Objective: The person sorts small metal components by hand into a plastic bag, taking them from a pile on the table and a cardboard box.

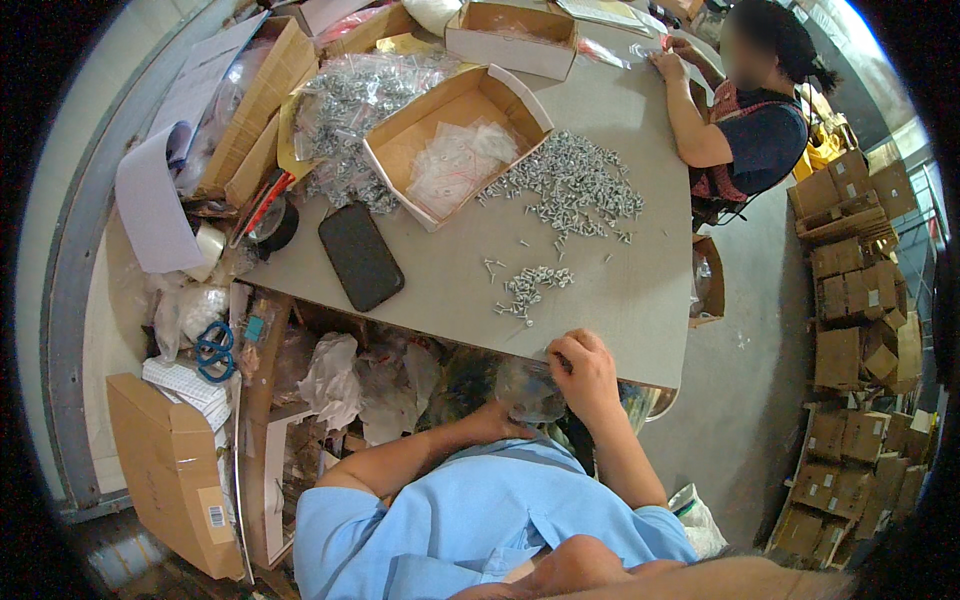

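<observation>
My left hand is low in front of the table edge, closed at the lower end of a clear plastic bag; some of its fingers are hidden. Right above the bag, at the table's front edge, my right hand rests with curled fingers, and whatever they pinch does not show. Just beyond it lies a small heap of silver screws. Farther back spreads a larger pile of screws. Beside that pile, an open cardboard box holds small clear bags.
A dark phone lies on the grey table. Filled bags of screws are heaped behind it. Blue-handled scissors are at the left. Across the table sits another person; stacked cartons line the right side.
</observation>
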Demonstrator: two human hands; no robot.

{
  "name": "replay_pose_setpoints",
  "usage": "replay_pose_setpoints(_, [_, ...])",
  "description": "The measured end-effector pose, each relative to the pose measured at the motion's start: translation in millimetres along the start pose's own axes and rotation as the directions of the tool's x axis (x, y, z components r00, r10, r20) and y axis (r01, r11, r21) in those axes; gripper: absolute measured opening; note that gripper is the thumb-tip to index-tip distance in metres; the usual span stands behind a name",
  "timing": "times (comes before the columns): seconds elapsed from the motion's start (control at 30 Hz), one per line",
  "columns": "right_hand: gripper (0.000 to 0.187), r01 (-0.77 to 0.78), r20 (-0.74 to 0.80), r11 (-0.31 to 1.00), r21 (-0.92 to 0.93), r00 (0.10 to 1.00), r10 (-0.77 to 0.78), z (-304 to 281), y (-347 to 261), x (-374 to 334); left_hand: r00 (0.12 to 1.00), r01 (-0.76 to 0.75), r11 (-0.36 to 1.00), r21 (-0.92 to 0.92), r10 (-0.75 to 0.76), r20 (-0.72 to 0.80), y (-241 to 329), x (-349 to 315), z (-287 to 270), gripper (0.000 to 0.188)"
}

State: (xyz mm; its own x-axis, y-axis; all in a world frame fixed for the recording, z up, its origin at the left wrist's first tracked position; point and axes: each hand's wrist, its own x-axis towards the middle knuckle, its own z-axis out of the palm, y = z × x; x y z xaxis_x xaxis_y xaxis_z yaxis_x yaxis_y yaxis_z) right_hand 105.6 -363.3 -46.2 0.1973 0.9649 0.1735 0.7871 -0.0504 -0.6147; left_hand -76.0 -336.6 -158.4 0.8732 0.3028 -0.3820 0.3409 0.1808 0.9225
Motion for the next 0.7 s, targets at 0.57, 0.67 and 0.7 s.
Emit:
replay_pose_setpoints(0.57, [0.018,0.134,-0.117,0.988,-0.070,0.983,-0.142,27.9,-11.8,43.3,0.995,0.073,0.997,-0.016,-0.074,-0.071,-17.0,5.1,3.3,0.048])
replay_pose_setpoints(0.67, [0.021,0.075,-0.074,0.996,-0.052,0.994,-0.079,24.7,-7.2,30.3,0.988,0.114,0.993,0.029,-0.110,-0.105,-14.7,6.3,5.6,0.050])
replay_pose_setpoints(0.7, [0.021,0.061,-0.083,0.998,-0.035,0.994,-0.064,24.2,-6.1,26.4,0.994,0.059,0.998,0.006,-0.058,-0.090,-22.7,9.5,6.6,0.049])
